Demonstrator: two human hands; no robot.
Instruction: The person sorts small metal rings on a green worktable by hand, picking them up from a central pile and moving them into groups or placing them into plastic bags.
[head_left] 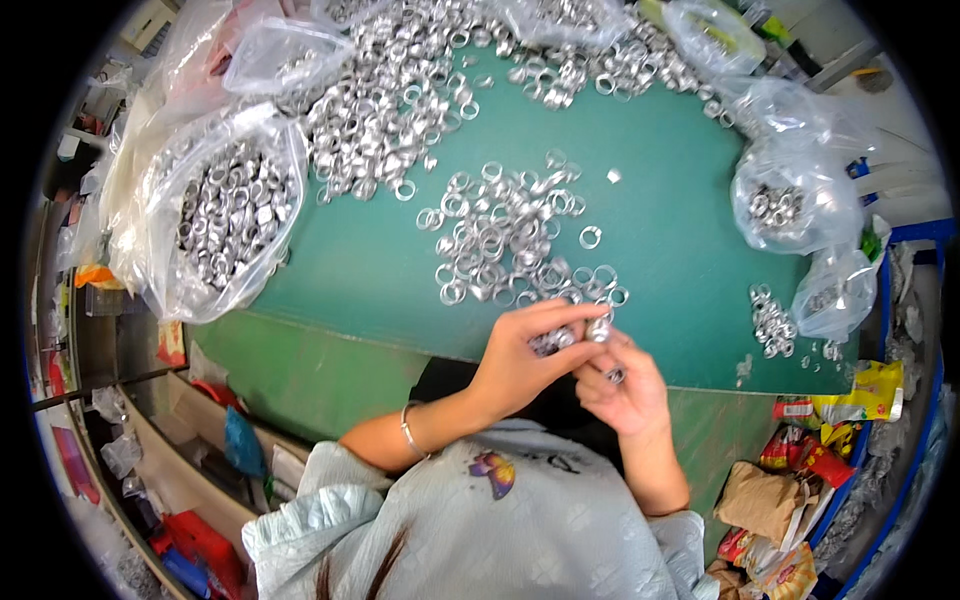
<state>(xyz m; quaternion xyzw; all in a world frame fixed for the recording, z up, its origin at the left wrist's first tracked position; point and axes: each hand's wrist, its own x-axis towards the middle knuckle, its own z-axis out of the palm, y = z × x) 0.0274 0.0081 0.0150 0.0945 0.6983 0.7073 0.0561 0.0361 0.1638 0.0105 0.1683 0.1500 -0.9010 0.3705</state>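
Note:
Both hands meet over the near edge of the green table. My left hand is curled round several silver metal rings, with one more ring at its fingertips. Close against it, my right hand has its fingers bent, and a small silver ring shows among them. Its fingertips are partly hidden behind the left fingers. Just beyond the hands lies a loose pile of rings, and a single ring sits apart to its right.
A big heap of rings covers the far left. An open clear bag of rings stands at the left edge. More bags and a small ring pile are at the right. Packets and a paper bag lie below, beside a blue frame.

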